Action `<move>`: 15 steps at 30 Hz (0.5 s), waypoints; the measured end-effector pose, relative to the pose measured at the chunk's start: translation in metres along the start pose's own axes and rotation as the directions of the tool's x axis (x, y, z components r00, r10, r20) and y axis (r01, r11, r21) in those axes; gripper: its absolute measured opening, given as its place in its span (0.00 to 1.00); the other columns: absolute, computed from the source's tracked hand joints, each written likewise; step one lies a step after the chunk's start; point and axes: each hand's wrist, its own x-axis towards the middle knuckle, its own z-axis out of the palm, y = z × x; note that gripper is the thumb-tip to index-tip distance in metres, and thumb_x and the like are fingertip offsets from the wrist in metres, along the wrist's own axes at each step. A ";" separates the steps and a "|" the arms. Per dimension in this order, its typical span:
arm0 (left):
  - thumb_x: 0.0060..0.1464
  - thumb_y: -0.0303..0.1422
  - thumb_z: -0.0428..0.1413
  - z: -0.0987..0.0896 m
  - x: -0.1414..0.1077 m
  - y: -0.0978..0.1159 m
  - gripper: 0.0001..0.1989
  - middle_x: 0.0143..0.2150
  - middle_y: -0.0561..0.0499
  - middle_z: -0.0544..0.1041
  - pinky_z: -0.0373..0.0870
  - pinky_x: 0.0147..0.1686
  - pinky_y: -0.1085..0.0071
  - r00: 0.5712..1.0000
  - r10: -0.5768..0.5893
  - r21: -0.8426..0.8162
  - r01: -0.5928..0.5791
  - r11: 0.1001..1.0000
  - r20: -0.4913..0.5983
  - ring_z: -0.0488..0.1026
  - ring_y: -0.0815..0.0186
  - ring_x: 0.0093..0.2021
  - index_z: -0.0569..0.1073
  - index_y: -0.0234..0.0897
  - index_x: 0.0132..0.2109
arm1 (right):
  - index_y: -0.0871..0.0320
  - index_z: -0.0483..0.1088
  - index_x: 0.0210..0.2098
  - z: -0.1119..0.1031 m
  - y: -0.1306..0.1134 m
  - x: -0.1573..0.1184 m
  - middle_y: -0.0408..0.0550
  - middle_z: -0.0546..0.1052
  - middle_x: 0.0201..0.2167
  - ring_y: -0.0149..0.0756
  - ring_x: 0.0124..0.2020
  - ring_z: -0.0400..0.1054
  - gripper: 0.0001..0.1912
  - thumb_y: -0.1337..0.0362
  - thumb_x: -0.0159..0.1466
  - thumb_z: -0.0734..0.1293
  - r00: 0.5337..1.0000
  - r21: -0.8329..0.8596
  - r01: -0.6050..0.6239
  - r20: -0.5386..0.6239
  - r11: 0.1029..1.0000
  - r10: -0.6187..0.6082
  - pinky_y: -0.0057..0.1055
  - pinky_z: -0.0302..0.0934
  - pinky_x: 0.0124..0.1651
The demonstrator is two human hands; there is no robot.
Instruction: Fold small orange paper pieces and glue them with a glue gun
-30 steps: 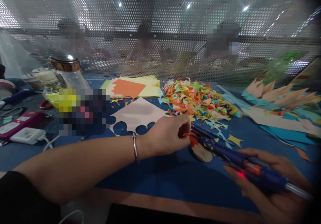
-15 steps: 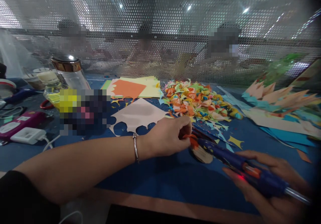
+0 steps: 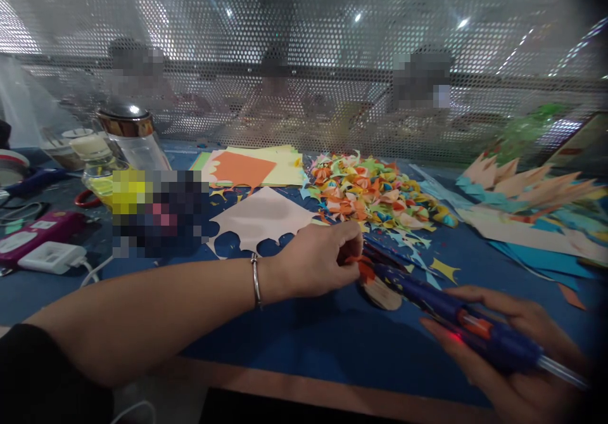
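Your left hand point(image 3: 316, 260) pinches a small orange paper piece point(image 3: 355, 260) just in front of the heap of folded papers point(image 3: 375, 192). Right of this piece, your right hand point(image 3: 513, 348) grips the blue glue gun point(image 3: 456, 313), its tip touching the piece.

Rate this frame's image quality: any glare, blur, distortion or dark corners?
Head view: ceiling lamps glare through the perforated screen; the right hand and glue gun are soft; the right edge vignettes to black; wide-angle bending curves the table edge; the left hand is reasonably sharp.
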 end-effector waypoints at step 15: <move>0.52 0.30 0.56 -0.001 0.000 0.001 0.05 0.29 0.56 0.73 0.63 0.31 0.71 1.000 -0.012 0.041 0.011 0.999 0.025 0.69 0.69 0.30 0.66 0.41 0.36 | 0.40 0.72 0.49 -0.001 0.000 0.002 0.46 0.81 0.42 0.51 0.35 0.80 0.16 0.43 0.66 0.68 0.999 -0.006 0.052 -0.017 0.999 -0.052 0.44 0.73 0.30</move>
